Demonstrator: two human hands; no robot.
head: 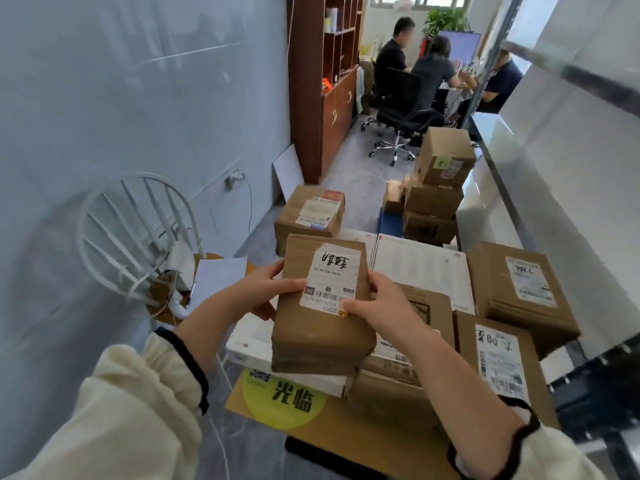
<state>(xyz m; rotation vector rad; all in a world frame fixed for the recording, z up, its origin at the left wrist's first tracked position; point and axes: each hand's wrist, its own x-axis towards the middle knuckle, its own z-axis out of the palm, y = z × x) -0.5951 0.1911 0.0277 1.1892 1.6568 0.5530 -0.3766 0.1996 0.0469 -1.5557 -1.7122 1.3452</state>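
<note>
While both hands clasp it from opposite sides, the brown cardboard parcel (322,327) sits in the centre of the frame, directly ahead of the person and above the heap of other packages. Its long axis runs from the lower centre up toward the upper centre, leaning slightly to the right at the top, so its long sides face the two palms. The left hand (266,289) grips the left long side, thumb laid over the top edge and fingers curled round the side and underneath. The right hand (384,303) grips the right long side at much the same level, its thumb pressing on the lower right corner of the white shipping label (332,278). Neither hand is clearly nearer; both hold the half of the parcel that is higher in the frame, which leaves the lower end unsupported by fingers. That lower end lies over a flat white box (249,341), and I cannot tell whether it rests there or hangs just clear. Two labelled parcels (519,289) lie at the right of the frame and a stack of boxes (436,188) stands upper right, so any set-down probably means swinging the parcel sideways while keeping it level
</note>
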